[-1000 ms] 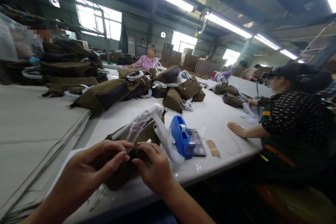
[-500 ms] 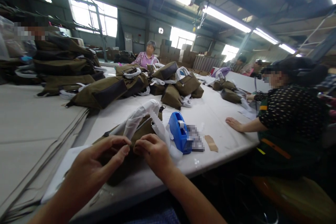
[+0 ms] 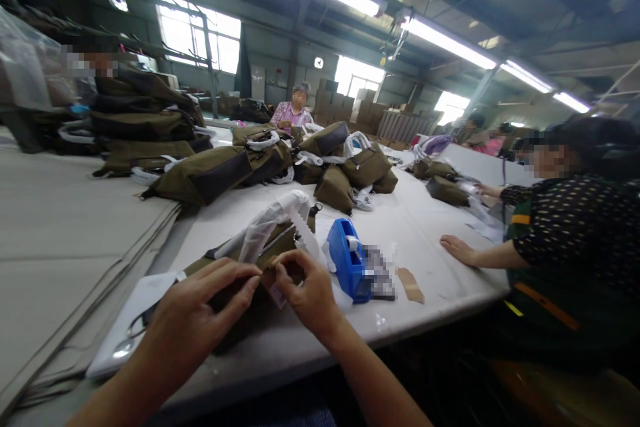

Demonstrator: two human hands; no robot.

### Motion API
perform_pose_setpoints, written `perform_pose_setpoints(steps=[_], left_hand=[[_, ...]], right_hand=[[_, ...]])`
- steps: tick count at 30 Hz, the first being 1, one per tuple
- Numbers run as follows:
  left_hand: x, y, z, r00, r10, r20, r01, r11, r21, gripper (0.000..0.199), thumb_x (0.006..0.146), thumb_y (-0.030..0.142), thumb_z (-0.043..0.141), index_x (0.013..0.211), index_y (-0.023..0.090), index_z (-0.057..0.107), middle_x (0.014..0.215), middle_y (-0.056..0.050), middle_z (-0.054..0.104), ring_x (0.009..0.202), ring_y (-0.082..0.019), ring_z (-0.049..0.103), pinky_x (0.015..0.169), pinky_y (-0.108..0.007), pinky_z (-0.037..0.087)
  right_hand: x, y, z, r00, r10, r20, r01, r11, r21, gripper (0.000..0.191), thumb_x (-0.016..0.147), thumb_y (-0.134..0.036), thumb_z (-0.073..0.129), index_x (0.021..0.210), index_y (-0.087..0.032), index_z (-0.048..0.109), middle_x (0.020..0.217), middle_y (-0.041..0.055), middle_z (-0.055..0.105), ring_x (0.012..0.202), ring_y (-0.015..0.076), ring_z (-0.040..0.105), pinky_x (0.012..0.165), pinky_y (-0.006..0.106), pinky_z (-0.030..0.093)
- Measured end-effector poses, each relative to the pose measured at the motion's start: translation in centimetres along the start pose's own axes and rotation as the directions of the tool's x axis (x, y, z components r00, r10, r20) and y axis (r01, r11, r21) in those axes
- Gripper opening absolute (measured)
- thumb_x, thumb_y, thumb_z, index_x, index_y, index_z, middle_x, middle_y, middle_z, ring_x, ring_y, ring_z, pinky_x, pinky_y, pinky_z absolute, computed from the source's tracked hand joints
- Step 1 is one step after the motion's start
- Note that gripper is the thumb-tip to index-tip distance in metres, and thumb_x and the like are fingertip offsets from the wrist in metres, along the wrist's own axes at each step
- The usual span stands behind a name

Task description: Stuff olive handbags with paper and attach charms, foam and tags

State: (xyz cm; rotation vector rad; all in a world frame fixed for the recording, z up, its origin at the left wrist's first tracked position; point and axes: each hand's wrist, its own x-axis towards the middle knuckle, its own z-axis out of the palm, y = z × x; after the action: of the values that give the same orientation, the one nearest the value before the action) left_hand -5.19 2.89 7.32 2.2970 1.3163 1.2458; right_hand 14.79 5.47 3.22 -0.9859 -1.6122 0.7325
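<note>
Since the earlier frame, the right hand [image 3: 300,287] had drawn slightly away from the left hand [image 3: 210,300], and a small pale tag [image 3: 277,295] had come into sight just under its fingers. The view had also swung a little, shifting the whole scene to the right.

The left thumb and forefinger were brought close, their tips almost meeting; whether anything was pinched there could not be told. The right thumb and forefinger were bent toward each other at a small dark bit of the bag, and it was unclear whether they were clamped on it.

The olive bag [image 3: 245,323] sat on the white table [image 3: 410,213] directly below and behind both sets of fingertips. Its white-wrapped handle [image 3: 257,230] arched up just beyond them. Right of the right fingers stood a blue tape dispenser [image 3: 345,260], with a brown scrap [image 3: 411,285] farther out the same way. Well beyond the fingers lay a heap of similar bags [image 3: 350,173]. Far to their right, a co-worker's hand [image 3: 457,250] rested flat on the tabletop.
</note>
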Motion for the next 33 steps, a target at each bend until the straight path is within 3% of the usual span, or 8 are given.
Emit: perform_pose_setpoints(steps=[3, 13, 19, 25, 33], left_hand=[[0.3, 0.2, 0.1, 0.999, 0.033, -0.017, -0.033, 0.999, 0.011, 0.019, 0.097, 0.045, 0.063, 0.097, 0.03, 0.076, 0.094, 0.004, 0.077, 0.084, -0.014, 0.074, 0.076, -0.02, 0.053], [0.5, 0.0, -0.1, 0.998, 0.038, -0.05, -0.034, 0.996, 0.086, 0.03, 0.1, 0.048, 0.056, 0.095, 0.027, 0.077, 0.09, 0.0, 0.077, 0.078, -0.016, 0.075, 0.069, -0.024, 0.053], [0.5, -0.1, 0.3, 0.998, 0.044, -0.046, -0.036, 0.988, 0.153, 0.029, 0.1, 0.042, 0.053, 0.093, 0.026, 0.076, 0.086, 0.001, 0.075, 0.074, -0.016, 0.074, 0.066, -0.026, 0.052], [0.1, -0.4, 0.9, 0.999, -0.034, -0.015, 0.036, 0.978, 0.205, 0.027, 0.099, 0.037, 0.052, 0.093, 0.026, 0.076, 0.088, -0.001, 0.076, 0.073, -0.019, 0.073, 0.066, -0.03, 0.052], [-0.2, -0.8, 1.2, 0.996, -0.062, -0.071, 0.073, 0.986, 0.151, 0.026, 0.098, 0.042, 0.056, 0.093, 0.027, 0.076, 0.087, 0.001, 0.077, 0.071, -0.018, 0.073, 0.065, -0.029, 0.052]], right_hand=[[-0.3, -0.2, 0.5, 0.992, 0.128, 0.008, -0.126, 0.962, 0.24, 0.019, 0.093, -0.036, 0.07, 0.098, -0.017, 0.072, 0.092, 0.0057, 0.076, 0.08, 0.0172, 0.071, 0.074, 0.027, 0.055], [0.2, 0.1, 1.5, 0.971, 0.239, 0.026, -0.221, 0.848, 0.482, 0.026, 0.084, -0.037, 0.083, 0.093, -0.019, 0.067, 0.084, 0.0018, 0.075, 0.078, 0.0164, 0.071, 0.076, 0.028, 0.056], [0.1, -0.9, 1.8, 0.915, 0.396, 0.078, -0.321, 0.599, 0.733, 0.032, 0.075, -0.036, 0.092, 0.095, -0.02, 0.072, 0.09, 0.0006, 0.076, 0.076, 0.0104, 0.067, 0.069, 0.019, 0.053], [-0.3, -1.6, 2.8, 0.843, 0.527, 0.109, -0.366, 0.414, 0.833, 0.034, 0.068, -0.033, 0.094, 0.096, -0.022, 0.079, 0.088, 0.002, 0.075, 0.066, 0.0085, 0.06, 0.053, 0.016, 0.045], [-0.7, -2.3, 4.5, 0.806, 0.584, 0.093, -0.337, 0.325, 0.884, 0.037, 0.061, -0.034, 0.097, 0.093, -0.025, 0.081, 0.091, 0.0027, 0.076, 0.066, 0.0099, 0.059, 0.059, 0.02, 0.052]])
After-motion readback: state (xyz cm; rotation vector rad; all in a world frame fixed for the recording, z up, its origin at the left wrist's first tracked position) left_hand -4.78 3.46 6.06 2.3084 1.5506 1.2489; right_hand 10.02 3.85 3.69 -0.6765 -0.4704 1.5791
